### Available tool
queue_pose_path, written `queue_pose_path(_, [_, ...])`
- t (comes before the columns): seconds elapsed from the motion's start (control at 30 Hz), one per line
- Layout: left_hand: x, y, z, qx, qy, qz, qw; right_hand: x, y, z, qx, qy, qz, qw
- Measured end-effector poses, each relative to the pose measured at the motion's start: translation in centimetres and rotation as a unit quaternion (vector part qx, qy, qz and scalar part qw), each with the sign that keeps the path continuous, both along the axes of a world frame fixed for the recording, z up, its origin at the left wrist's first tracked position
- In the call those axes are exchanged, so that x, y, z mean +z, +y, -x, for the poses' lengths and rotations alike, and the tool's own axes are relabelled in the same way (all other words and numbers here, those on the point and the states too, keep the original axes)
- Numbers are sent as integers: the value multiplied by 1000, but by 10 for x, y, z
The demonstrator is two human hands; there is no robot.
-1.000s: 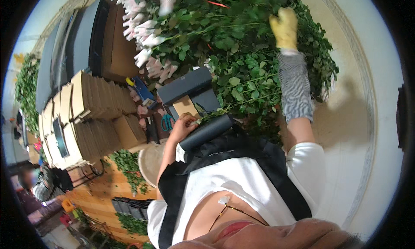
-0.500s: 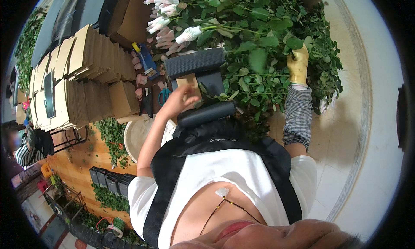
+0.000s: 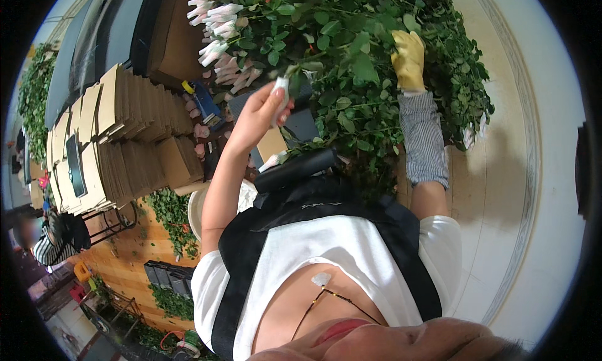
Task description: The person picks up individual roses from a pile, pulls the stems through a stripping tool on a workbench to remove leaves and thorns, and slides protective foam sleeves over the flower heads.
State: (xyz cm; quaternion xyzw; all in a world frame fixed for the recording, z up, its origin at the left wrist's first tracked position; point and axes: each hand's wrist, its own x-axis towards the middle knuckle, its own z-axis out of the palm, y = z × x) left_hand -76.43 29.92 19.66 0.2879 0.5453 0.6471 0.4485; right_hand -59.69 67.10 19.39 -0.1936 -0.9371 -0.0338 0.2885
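My bare left hand (image 3: 258, 116) is closed around a flower bud in a white mesh sleeve (image 3: 281, 93), above a black padded stand (image 3: 301, 124). The bud's leafy stem runs right into the foliage. My right hand (image 3: 409, 60), in a yellow glove with a grey checked oversleeve, has its fingers curled among the leaves around that rose stem; leaves partly hide the grip. A second sleeved bud (image 3: 273, 161) lies at the stand's near edge, beside a cardboard piece (image 3: 272, 145) and against a black roller (image 3: 296, 169).
A heap of leafy roses (image 3: 351, 104) spreads ahead and right, with white-sleeved buds (image 3: 219, 22) at its left. Stacked cardboard sheets (image 3: 125, 110), a blue-and-yellow tool (image 3: 204, 104) and a white tub (image 3: 199, 210) stand left. Another person (image 3: 59, 239) is at far left.
My left hand has risen from the cardboard and closed on the sleeved bud. My gloved right hand has shifted left and farther away. A sleeved bud now shows beside the near roller.
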Motion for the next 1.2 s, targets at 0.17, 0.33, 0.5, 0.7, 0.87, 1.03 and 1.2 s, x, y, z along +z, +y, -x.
queue_pose_path(0.17, [-17, 50, 29, 77, 68, -14, 995, 2, -23, 6, -197, -22, 160, 967])
queue_pose_path(0.33, [-4, 66, -18, -99, 319, 83, 939, -49, -78, -15, 46, 279, 849, 446])
queue_pose_path(0.5, [-15, 87, 21, -159, 244, 22, 956, -21, -100, -44, 97, 370, 803, 456])
queue_pose_path(0.7, [-204, 96, 134, -281, 515, 310, 748, -33, -85, -79, 265, 344, 858, 274])
queue_pose_path(0.87, [-206, 112, 111, -318, 599, 346, 649, -11, -105, -82, 125, 424, 829, 343])
queue_pose_path(1.03, [-130, 107, 125, -120, 454, 210, 857, -58, -91, -95, 228, 374, 848, 298])
queue_pose_path(1.2, [3, 98, 14, -84, 369, 58, 924, -55, -109, -64, 88, 310, 901, 289])
